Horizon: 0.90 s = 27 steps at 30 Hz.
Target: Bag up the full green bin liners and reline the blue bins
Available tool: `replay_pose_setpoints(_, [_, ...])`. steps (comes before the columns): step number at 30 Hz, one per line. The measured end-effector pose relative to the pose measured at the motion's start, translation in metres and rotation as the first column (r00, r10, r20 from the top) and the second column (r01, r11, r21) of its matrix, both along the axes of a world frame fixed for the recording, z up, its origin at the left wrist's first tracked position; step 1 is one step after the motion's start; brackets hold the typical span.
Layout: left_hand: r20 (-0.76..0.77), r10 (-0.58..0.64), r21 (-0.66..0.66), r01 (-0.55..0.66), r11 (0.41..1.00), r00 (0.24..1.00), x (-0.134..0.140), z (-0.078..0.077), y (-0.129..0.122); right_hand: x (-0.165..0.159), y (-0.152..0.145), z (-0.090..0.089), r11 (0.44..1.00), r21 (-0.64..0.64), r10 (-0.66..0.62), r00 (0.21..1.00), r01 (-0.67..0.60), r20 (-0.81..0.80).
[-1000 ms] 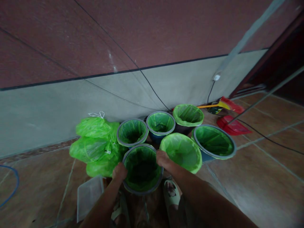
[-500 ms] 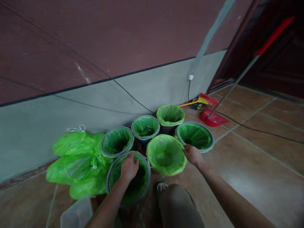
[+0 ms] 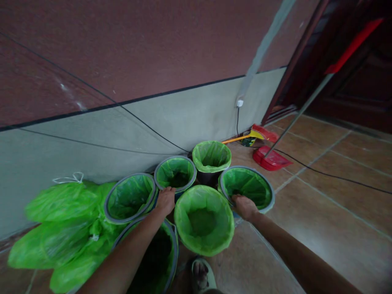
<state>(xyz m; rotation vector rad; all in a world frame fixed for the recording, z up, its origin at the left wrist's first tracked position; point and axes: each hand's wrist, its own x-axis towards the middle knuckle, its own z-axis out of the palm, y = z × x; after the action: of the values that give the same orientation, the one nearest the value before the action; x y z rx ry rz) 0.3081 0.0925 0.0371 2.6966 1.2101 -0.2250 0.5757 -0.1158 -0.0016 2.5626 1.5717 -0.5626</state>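
Observation:
Several trash bins lined with green bags stand close together on the floor. My right hand (image 3: 245, 207) has its fingers curled over the near rim of the grey-rimmed right bin (image 3: 255, 185). My left hand (image 3: 165, 201) reaches down at the front rim of the grey-rimmed back bin (image 3: 176, 173), beside the front middle bin (image 3: 203, 220); its fingertips are largely hidden. The front middle bin, with its liner folded over the edge, sits between my hands. My left forearm covers part of the front left bin (image 3: 159, 249).
Full green bags (image 3: 61, 224) lie at left by another lined bin (image 3: 131, 198). A lined bin (image 3: 212, 155) stands against the wall. A red long-handled dustpan (image 3: 271, 158), a yellow-handled broom (image 3: 257, 132) and a black cable (image 3: 321, 168) are at right. My sandalled foot (image 3: 202, 273) is in front.
My left hand has moved from the front left bin to the back bin's front rim. My right hand has left the front middle bin's edge for the right bin's rim. The view has shifted.

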Motion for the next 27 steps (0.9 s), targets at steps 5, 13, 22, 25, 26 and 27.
replay_pose_setpoints(5, [-0.136, -0.124, -0.012, 0.124, 0.992, 0.983, 0.017, -0.009, 0.038, 0.015, 0.005, -0.006, 0.997, -0.029, 0.074, 0.995, -0.077, -0.069])
replay_pose_setpoints(13, [-0.156, -0.418, -0.168, 0.393, 0.904, 0.895, 0.023, -0.015, 0.066, 0.025, 0.007, -0.006, 0.996, 0.003, 0.091, 0.987, -0.092, -0.133])
replay_pose_setpoints(22, [-0.207, -0.419, -0.203, 0.38, 0.902, 0.884, 0.015, 0.007, 0.069, 0.026, 0.0, -0.002, 0.999, 0.049, 0.006, 0.939, 0.011, -0.344])
replay_pose_setpoints(25, [-0.144, -0.402, -0.225, 0.366, 0.903, 0.904, 0.011, 0.005, 0.073, 0.023, -0.006, -0.001, 0.997, 0.071, 0.008, 0.929, 0.019, -0.371])
replay_pose_setpoints(26, [-0.128, -0.404, -0.236, 0.368, 0.9, 0.906, 0.01, 0.005, 0.075, 0.022, -0.008, -0.001, 0.998, 0.06, 0.004, 0.931, 0.02, -0.365])
replay_pose_setpoints(27, [-0.12, -0.407, -0.246, 0.37, 0.896, 0.906, 0.01, 0.007, 0.077, 0.021, -0.009, 0.0, 0.999, 0.045, -0.003, 0.937, 0.02, -0.35])
